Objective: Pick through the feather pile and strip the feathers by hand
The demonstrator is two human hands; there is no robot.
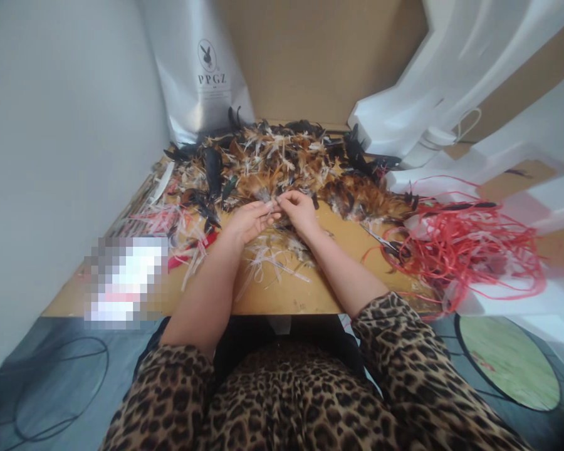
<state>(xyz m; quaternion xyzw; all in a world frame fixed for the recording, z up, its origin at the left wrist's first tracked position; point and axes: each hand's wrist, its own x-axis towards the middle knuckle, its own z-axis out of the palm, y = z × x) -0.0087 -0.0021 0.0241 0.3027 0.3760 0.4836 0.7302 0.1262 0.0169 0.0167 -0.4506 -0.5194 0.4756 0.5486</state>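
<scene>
Left hand (254,220): one, bare, palm partly upturned, above the middle of the tabletop (291,299); your fingertips are closed on the pale base of a small feather tuft (263,186).

Right hand (299,210): one, bare, thumb and forefinger pinched together at that same base, your two sets of fingertips meeting. The tuft's brown plumes point toward the far edge; its exact binding is too small to tell.

Loose feathers (291,147): brown, black and cream, heaped along the far edge, beyond your hands.

Brown feather bunch (366,197): right of your right hand.

Clear strips (266,260): a scatter, between your forearms, toward the near edge.

Pink-and-white strips (157,219): toward the left edge.

Pixelated object (126,275): one, bright, at the near left corner; identity hidden.

Scissors (380,238): one pair, toward the right edge, dark handles against the red ribbon (474,250), which lies tangled about the near right corner.

Silver bag (202,81): one, rabbit-head logo, lettered "PPGZ", at the far left corner.
</scene>
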